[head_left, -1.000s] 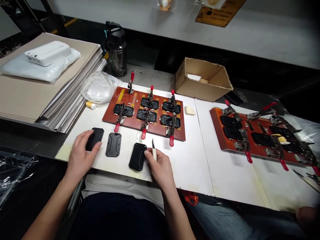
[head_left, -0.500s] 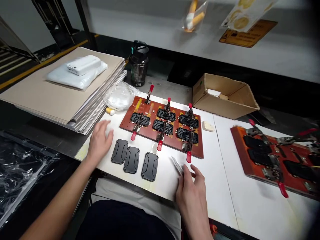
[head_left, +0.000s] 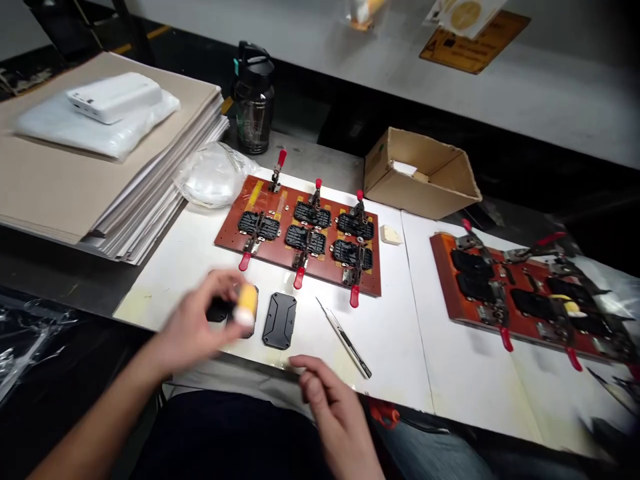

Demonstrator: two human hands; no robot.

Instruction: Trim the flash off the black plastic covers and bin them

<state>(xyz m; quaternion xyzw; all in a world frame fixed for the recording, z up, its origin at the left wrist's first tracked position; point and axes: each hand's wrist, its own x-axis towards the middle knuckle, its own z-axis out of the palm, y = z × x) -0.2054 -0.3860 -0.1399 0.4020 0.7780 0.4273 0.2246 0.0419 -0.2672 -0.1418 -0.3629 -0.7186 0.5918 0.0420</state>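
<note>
My left hand (head_left: 195, 327), blurred by motion, pinches a small yellow-and-white cylinder (head_left: 246, 305) between thumb and fingers. It hovers over two black panels, partly hiding them; a third black panel (head_left: 279, 321) lies uncovered to their right. My right hand (head_left: 333, 407) is at the table's front edge, index finger stretched out, holding nothing. To its upper right rests a slim craft knife (head_left: 344, 338), pointed away from me. Behind the panels is a red-brown fixture board (head_left: 320, 270) with red-handled toggle clamps over several black ribbed parts (head_left: 306, 238).
A second clamp board (head_left: 445, 280) stands on the right. A cardboard box (head_left: 420, 193), a cream block (head_left: 391, 235) and a dark bottle (head_left: 254, 107) are at the back. Left are a clear plastic bag (head_left: 213, 175) and a stack of cardboard sheets (head_left: 150, 193).
My left hand has picked up the yellow-and-white cylinder from beside the plastic bag and brought it over the panels. My right hand has let go of the knife and moved left. The view has shifted.
</note>
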